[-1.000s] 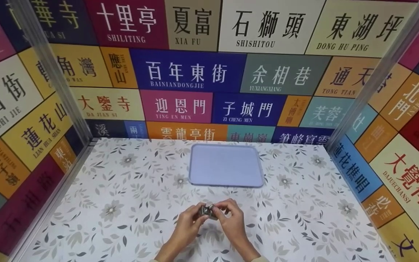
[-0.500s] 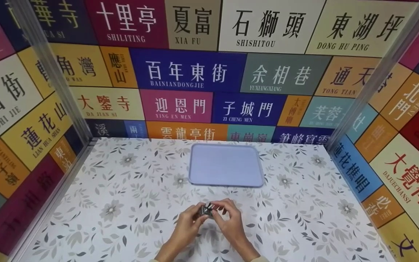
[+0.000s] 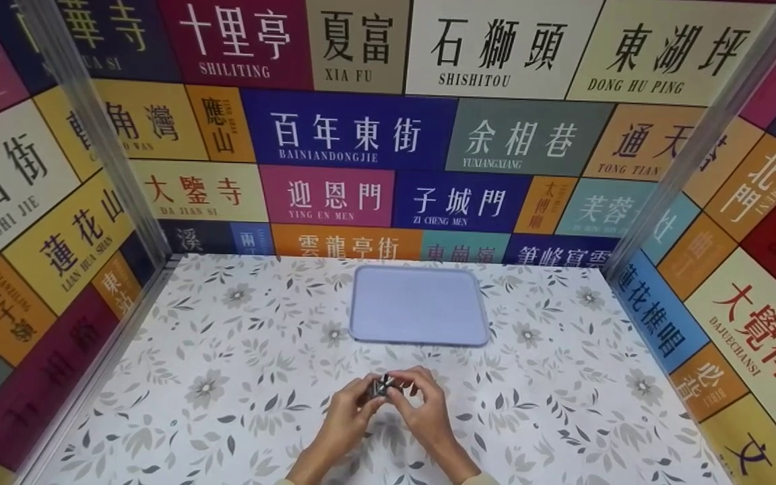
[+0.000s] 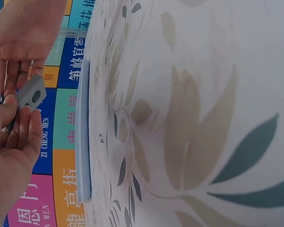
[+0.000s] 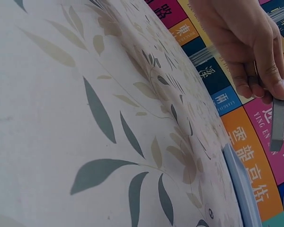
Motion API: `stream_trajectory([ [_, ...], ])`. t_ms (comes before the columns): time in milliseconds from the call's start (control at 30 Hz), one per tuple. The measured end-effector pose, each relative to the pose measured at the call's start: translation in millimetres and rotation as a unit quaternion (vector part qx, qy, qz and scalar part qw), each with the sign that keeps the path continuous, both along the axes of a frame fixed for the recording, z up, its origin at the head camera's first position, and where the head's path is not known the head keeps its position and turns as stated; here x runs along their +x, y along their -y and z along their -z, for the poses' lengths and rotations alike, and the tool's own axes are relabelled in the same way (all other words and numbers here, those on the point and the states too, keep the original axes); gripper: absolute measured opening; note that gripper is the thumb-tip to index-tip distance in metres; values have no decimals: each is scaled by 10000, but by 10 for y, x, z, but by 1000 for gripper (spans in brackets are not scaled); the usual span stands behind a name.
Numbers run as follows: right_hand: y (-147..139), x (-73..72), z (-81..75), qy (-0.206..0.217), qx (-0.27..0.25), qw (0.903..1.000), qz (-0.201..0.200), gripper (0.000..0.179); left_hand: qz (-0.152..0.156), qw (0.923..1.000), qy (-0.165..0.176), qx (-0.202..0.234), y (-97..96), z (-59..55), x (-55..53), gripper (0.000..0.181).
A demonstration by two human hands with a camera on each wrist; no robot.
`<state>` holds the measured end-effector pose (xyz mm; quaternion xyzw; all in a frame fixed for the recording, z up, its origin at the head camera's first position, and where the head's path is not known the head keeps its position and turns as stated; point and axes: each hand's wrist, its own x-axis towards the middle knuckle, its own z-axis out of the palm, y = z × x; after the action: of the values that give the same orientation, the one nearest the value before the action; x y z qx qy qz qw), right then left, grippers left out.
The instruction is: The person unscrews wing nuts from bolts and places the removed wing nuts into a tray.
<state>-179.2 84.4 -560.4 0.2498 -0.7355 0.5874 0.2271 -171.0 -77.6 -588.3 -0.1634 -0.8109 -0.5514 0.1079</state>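
"Where is the block (image 4: 31, 90)?"

"Between thumb and bent fingers of the left hand (image 3: 347, 405), where it is pinched firmly. By the right hand (image 3: 427, 404), curled too, a small dark part (image 3: 386, 380) at its side is pinched (too small to be named)."

"What surrounds the fingers?"

"Beneath them, a table (image 3: 226, 431) is seen; beyond them, well apart, a tray (image 3: 418, 306); farther behind, a wall (image 3: 354, 124) of signs."

"Is anything obstructed?"

"From the head view, much of the block is covered by fingertips."
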Motion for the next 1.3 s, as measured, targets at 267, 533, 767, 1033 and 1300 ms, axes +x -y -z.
stream_trajectory([
  [267, -8, 22, -1, 161, 41, 9994, 290, 20, 57, 9997, 224, -4, 6, -13, 15, 33],
  [533, 17, 18, 14, 780, -35, 9944, 711, 17, -15, 9995, 302, -49, 21, -9, 9, 32],
  [767, 28, 13, 22, 1027, -300, 9901, 912, 11, -60, 9997, 212, -59, 7, 0, 11, 33],
  [1033, 10, 29, 23, 723, -342, 9956, 489, 17, -38, 9997, 231, -41, -6, 6, 10, 34],
  [1300, -4, 39, 29, 608, -363, 9975, 51, 23, -63, 9997, 204, -112, -16, -4, 13, 32],
])
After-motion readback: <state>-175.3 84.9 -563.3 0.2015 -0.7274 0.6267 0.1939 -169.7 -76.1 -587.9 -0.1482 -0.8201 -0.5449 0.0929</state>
